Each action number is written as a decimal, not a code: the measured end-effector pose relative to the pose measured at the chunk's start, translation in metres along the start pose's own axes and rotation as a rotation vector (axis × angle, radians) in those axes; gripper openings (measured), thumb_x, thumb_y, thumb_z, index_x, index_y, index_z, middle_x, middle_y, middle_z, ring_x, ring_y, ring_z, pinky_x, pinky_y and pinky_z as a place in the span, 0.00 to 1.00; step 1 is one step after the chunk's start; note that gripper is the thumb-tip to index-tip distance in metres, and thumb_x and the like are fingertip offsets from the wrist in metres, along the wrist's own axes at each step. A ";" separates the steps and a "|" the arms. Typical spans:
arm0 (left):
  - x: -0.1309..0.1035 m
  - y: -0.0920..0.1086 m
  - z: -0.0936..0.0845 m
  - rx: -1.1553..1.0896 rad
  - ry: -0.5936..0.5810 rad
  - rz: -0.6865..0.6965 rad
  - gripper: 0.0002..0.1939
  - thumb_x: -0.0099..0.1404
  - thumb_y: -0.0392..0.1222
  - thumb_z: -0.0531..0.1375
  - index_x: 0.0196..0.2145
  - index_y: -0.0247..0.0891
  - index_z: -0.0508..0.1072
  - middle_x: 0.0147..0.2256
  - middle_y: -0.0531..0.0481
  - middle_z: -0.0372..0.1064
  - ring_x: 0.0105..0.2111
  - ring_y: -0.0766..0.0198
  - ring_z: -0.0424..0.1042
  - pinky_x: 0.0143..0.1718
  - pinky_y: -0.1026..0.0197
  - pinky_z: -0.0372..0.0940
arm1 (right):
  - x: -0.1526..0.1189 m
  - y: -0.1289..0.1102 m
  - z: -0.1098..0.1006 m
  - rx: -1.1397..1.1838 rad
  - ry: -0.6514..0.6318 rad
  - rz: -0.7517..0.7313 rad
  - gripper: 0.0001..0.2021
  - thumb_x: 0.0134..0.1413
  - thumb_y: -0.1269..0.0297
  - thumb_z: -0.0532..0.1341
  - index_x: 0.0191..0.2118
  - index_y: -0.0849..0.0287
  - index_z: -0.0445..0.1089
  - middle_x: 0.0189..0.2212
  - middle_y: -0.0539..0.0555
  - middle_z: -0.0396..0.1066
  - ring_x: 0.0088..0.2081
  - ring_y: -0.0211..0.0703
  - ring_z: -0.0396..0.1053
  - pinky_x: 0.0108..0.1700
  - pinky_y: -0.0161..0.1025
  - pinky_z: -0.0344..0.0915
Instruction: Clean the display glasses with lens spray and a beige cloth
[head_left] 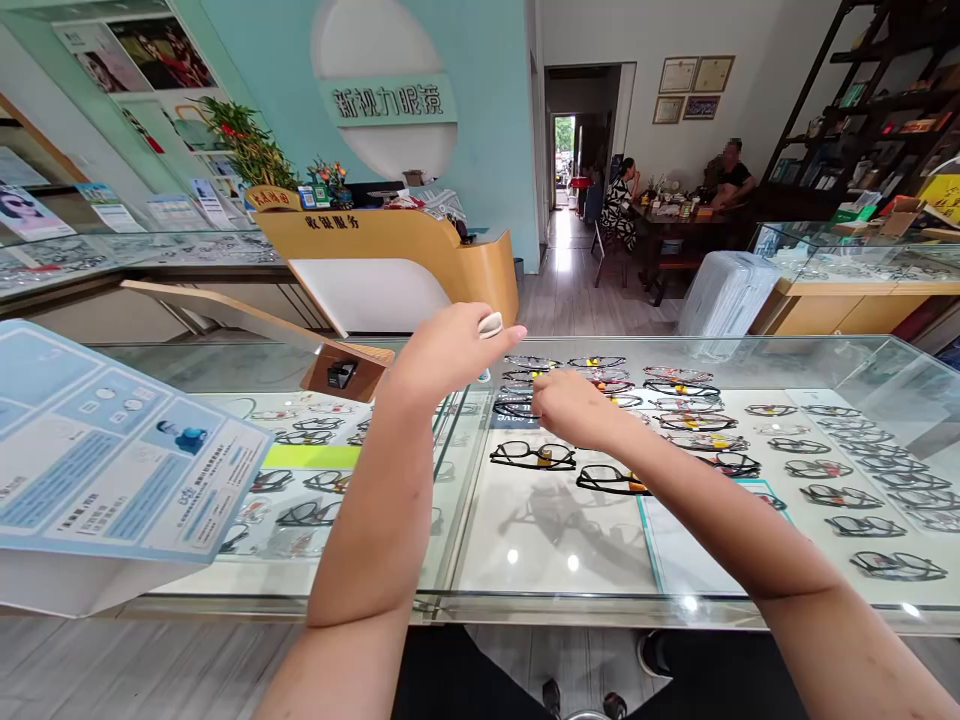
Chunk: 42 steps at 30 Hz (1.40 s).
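My left hand (454,345) is raised above the glass display counter, its fingers closed round a small whitish object (490,324). To its right, my right hand (574,408) is curled low over the rows of eyeglasses. Its fingertips are beside a dark pair (516,408), and whatever they grip is hidden. Nearer to me lie a black-framed pair (532,456) and another black pair (604,480), partly behind my right forearm. More pairs, some with orange or yellow tags, stand in rows beyond and right of that hand.
A blue and white printed board (127,450) and a wooden-framed mirror or stand (349,370) are on the left of the counter (525,608). A teal-edged white sheet (694,545) lies under my right forearm. Beyond are a reception desk (487,275), a wrapped suitcase (724,295) and two seated people.
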<state>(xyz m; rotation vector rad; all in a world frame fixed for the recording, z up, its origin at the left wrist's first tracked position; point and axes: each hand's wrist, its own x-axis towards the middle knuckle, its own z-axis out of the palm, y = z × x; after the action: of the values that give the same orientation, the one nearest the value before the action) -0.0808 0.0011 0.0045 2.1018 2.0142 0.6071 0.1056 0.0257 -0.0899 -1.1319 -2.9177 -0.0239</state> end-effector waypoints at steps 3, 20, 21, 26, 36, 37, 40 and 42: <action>0.004 0.003 0.007 0.064 -0.069 0.034 0.24 0.73 0.63 0.59 0.29 0.43 0.62 0.28 0.50 0.70 0.27 0.58 0.65 0.30 0.53 0.50 | 0.002 -0.004 0.009 -0.014 -0.082 -0.020 0.10 0.70 0.70 0.65 0.46 0.63 0.85 0.54 0.65 0.82 0.55 0.58 0.76 0.51 0.47 0.65; 0.021 0.009 0.050 0.275 -0.337 0.171 0.17 0.71 0.58 0.60 0.33 0.41 0.73 0.41 0.42 0.82 0.40 0.50 0.77 0.33 0.54 0.55 | 0.007 -0.014 0.028 -0.101 -0.234 -0.051 0.23 0.74 0.51 0.63 0.54 0.69 0.82 0.60 0.70 0.80 0.63 0.64 0.75 0.62 0.50 0.68; 0.021 0.008 0.051 0.277 -0.346 0.169 0.18 0.70 0.58 0.61 0.33 0.41 0.73 0.41 0.42 0.82 0.39 0.50 0.77 0.33 0.54 0.55 | 0.007 -0.014 0.028 -0.099 -0.237 -0.057 0.24 0.73 0.49 0.65 0.54 0.68 0.82 0.59 0.70 0.80 0.62 0.64 0.75 0.62 0.49 0.68; 0.024 0.005 0.056 0.282 -0.365 0.163 0.17 0.70 0.58 0.61 0.35 0.41 0.74 0.43 0.42 0.82 0.40 0.50 0.78 0.33 0.54 0.57 | 0.006 -0.015 0.026 -0.104 -0.236 -0.044 0.18 0.73 0.56 0.66 0.54 0.69 0.82 0.57 0.71 0.81 0.63 0.62 0.75 0.63 0.48 0.67; 0.050 -0.005 0.085 0.369 -0.448 0.135 0.08 0.62 0.43 0.68 0.41 0.44 0.83 0.44 0.43 0.85 0.44 0.49 0.82 0.39 0.57 0.66 | -0.019 -0.009 -0.019 -0.009 -0.281 0.066 0.13 0.71 0.59 0.65 0.38 0.61 0.82 0.40 0.62 0.84 0.39 0.50 0.80 0.37 0.40 0.65; 0.053 -0.006 0.089 0.382 -0.466 0.130 0.09 0.61 0.41 0.69 0.41 0.44 0.83 0.45 0.43 0.86 0.45 0.49 0.82 0.40 0.57 0.67 | -0.027 -0.005 -0.029 0.000 -0.284 0.087 0.14 0.72 0.60 0.64 0.34 0.59 0.80 0.35 0.59 0.83 0.33 0.47 0.77 0.32 0.40 0.61; 0.060 -0.009 0.103 0.421 -0.505 0.118 0.10 0.61 0.40 0.71 0.42 0.43 0.84 0.47 0.41 0.85 0.49 0.47 0.82 0.45 0.56 0.70 | -0.052 0.004 -0.055 0.030 -0.228 0.128 0.16 0.71 0.64 0.60 0.28 0.55 0.71 0.25 0.51 0.73 0.25 0.42 0.64 0.28 0.40 0.52; 0.063 -0.010 0.111 0.447 -0.517 0.109 0.10 0.65 0.41 0.71 0.44 0.41 0.83 0.49 0.39 0.84 0.52 0.47 0.82 0.49 0.55 0.72 | -0.068 0.010 -0.067 0.118 -0.081 0.170 0.16 0.66 0.69 0.60 0.25 0.55 0.64 0.21 0.48 0.66 0.23 0.40 0.56 0.27 0.41 0.47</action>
<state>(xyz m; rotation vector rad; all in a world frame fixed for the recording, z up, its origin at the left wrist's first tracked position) -0.0451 0.0812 -0.0889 2.2915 1.8513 -0.3893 0.1626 -0.0142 -0.0236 -1.3860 -2.8350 0.1969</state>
